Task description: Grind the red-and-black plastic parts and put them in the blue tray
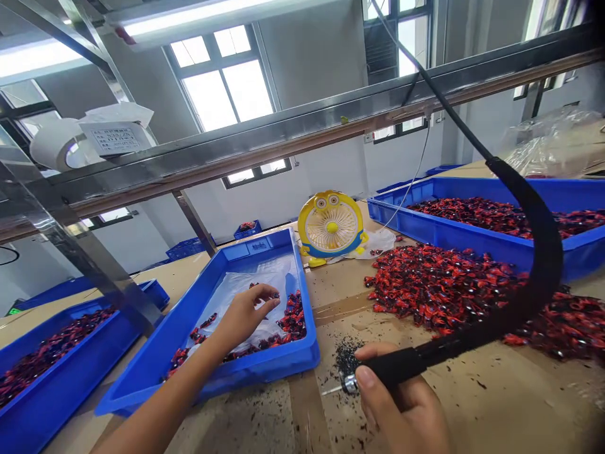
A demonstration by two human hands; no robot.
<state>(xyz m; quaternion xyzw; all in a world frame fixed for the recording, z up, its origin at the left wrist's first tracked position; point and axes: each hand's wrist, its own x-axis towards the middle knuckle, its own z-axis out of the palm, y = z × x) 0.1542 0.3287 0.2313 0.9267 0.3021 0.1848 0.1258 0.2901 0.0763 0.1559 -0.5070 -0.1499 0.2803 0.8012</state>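
My left hand (248, 312) is over a blue tray (309, 337), its thumb and forefinger curled together at a small dark part (275, 295); the part's shape is too small to make out. White plastic sheet (227, 293) and small red-and-black plastic parts (293, 315) lie in that tray. Low in the picture, my right hand (401, 403) grips a black-sleeved tool (392, 367) near its metal collar. A thin metal tip (332, 391) points left from it, and a thick black cable (543, 233) arches away. Black shavings (348, 358) are scattered beside the tip.
A big heap of red-and-black parts (449, 290) covers the table's right side. Filled blue trays stand behind it (472, 224) and at far left (89, 359). Behind the middle is a yellow fan (332, 227). A metal shelf rail (265, 135) crosses overhead, carrying tape rolls (57, 145).
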